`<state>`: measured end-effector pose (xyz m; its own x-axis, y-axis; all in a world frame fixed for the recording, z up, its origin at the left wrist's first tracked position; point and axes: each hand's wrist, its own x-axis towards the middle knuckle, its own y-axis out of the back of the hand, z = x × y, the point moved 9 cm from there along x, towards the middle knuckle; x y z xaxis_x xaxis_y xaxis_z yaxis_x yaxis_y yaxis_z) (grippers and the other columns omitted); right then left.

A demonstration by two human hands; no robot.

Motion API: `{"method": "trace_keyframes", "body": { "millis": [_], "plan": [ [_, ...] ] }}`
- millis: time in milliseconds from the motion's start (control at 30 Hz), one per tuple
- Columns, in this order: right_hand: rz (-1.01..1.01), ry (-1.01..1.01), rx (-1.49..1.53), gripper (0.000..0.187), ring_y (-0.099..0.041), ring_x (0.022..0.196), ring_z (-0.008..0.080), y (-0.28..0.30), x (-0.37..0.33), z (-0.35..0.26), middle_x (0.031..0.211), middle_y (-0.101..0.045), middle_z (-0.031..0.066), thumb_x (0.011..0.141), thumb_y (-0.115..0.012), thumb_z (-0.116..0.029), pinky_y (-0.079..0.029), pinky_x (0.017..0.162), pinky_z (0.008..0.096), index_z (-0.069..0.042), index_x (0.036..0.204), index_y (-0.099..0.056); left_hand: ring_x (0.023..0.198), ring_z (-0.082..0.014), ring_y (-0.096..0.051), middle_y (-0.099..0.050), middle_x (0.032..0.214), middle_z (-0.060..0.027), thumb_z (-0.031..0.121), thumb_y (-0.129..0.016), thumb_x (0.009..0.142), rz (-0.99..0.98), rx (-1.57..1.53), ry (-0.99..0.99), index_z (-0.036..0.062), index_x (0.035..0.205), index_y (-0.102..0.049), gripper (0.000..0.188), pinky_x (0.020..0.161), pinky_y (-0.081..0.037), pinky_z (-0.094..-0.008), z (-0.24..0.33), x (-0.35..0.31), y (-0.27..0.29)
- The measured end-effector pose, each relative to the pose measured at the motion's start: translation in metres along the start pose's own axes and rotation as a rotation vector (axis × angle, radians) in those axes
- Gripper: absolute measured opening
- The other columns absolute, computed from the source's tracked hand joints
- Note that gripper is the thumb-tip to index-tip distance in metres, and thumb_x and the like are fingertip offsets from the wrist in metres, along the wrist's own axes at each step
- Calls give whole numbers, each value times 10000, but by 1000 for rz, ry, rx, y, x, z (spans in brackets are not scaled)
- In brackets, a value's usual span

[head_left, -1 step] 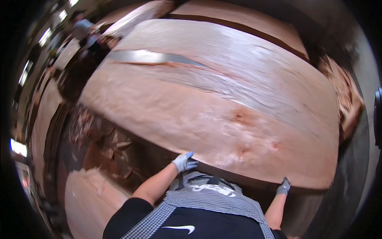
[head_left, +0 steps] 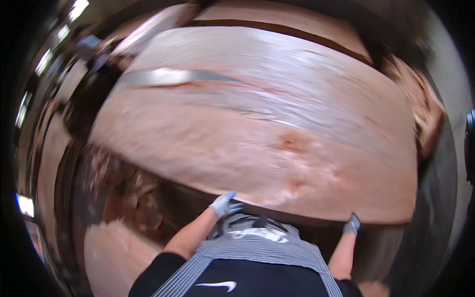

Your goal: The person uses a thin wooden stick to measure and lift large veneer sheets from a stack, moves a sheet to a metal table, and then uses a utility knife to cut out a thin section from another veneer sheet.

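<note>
A broad, pale wood veneer sheet [head_left: 198, 133] with brown knots lies across a wide stack before me. Along its far left part runs a long split, where a shiny grey strip [head_left: 166, 76] shows through. My left hand [head_left: 225, 205], in a pale glove with bluish tips, is at the sheet's near edge near the middle. Its thumb lies at the edge; the fingers are spread apart, pointing right below it. Farther right, my right hand [head_left: 352, 224], also gloved, touches the same edge with one digit pointing up; the other fingers are hidden or blurred.
Another veneer stack [head_left: 287, 22] stands beyond the sheet. Crumpled brown veneer [head_left: 420, 104] sits off its right end. At lower left is a pale sheet [head_left: 116, 252], with broken scraps [head_left: 143, 198] beside it. A blurred person [head_left: 94, 52] stands at far left.
The whole view has shifted a little, so the sheet sits slightly farther left, its right near corner higher. Both hands keep their places along the near edge.
</note>
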<state>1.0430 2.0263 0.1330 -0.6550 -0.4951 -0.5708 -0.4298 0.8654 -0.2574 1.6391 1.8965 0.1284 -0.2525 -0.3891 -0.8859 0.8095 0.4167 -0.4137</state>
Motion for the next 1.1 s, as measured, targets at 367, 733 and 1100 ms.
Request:
{"method": "trace_keyframes", "body": {
  "millis": [367,733,1100],
  "plan": [
    [459,155,-294,124,-540,547,113,20,-26,24,751,-627,-12,820,-580,-68,-455,436,248,-119,874,-679,1102,-262,-500,-550,1130,-64,470,-712,726,249,106,-50,166,1027,-554,456,840,-469,-444,30,10,69],
    [708,262,-619,147,-631,655,204,45,-28,13,721,-668,110,756,-544,-83,-493,631,327,-75,779,-689,1008,-243,-539,-599,982,-51,425,-713,739,301,171,-30,170,996,-582,385,829,-456,-424,26,28,87],
    [740,255,-578,147,-626,654,219,42,-29,12,725,-666,121,744,-536,-70,-485,629,326,-63,756,-682,951,-247,-570,-609,959,-46,420,-696,760,251,284,-28,166,993,-562,370,762,-483,-425,25,21,80]
  ]
}}
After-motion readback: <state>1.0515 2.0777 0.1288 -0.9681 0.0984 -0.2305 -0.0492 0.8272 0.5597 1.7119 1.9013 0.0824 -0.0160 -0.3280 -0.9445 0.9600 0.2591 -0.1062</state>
